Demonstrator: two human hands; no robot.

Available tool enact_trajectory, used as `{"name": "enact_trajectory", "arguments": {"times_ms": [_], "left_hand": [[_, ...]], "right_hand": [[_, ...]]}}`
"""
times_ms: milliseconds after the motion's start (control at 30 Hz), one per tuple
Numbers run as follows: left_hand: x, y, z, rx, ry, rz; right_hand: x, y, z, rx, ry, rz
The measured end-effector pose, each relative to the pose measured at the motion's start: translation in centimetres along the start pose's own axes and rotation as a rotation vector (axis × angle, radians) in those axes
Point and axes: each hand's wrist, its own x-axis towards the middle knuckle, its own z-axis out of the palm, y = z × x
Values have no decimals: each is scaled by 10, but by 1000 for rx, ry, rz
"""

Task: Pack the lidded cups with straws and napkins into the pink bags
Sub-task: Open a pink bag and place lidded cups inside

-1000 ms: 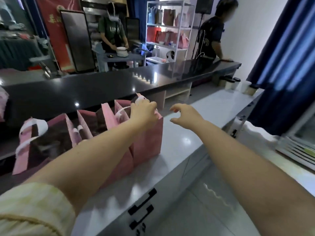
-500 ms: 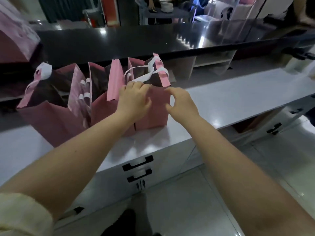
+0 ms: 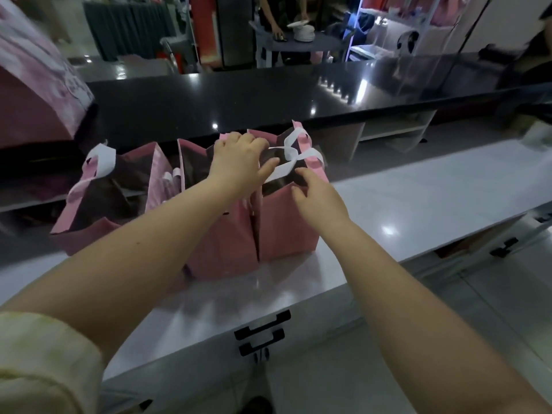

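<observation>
Two arms outstretched, left hand (image 3: 239, 162) gripping pink bag (image 3: 286, 222) rim

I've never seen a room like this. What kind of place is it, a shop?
Probably a shop or café counter. Pink bags with white handles stand on a white counter behind a raised black bar, and shelves of more bags stand beyond.

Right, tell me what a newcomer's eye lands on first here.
The row of open pink bags on the white counter, in the middle of the view. Both bare hands are at the rightmost bag's mouth: the left hand at its white ribbon handle, the right hand on its near edge. Behind runs a glossy black counter.
</observation>
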Motion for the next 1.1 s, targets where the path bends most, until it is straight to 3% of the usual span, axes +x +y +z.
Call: {"name": "enact_trajectory", "arguments": {"times_ms": [267, 467, 633, 833, 933, 1033, 1100], "left_hand": [[32, -7, 22, 48, -87, 53], [44, -2, 31, -28, -44, 62], [57, 10, 33, -72, -1, 84], [66, 28, 40, -196, 13, -28], [66, 40, 46, -311, -47, -139], [61, 48, 51, -322, -163, -166], [61, 46, 50, -338, -155, -168]], "right_hand": [[17, 0, 15, 13, 48, 45], [30, 41, -38, 26, -2, -18], [36, 68, -78, 17, 153, 115], [38, 80, -91, -143, 217, 303], [33, 80, -87, -183, 295, 327], [27, 78, -80, -200, 292, 316], [23, 79, -77, -227, 277, 318]]}}
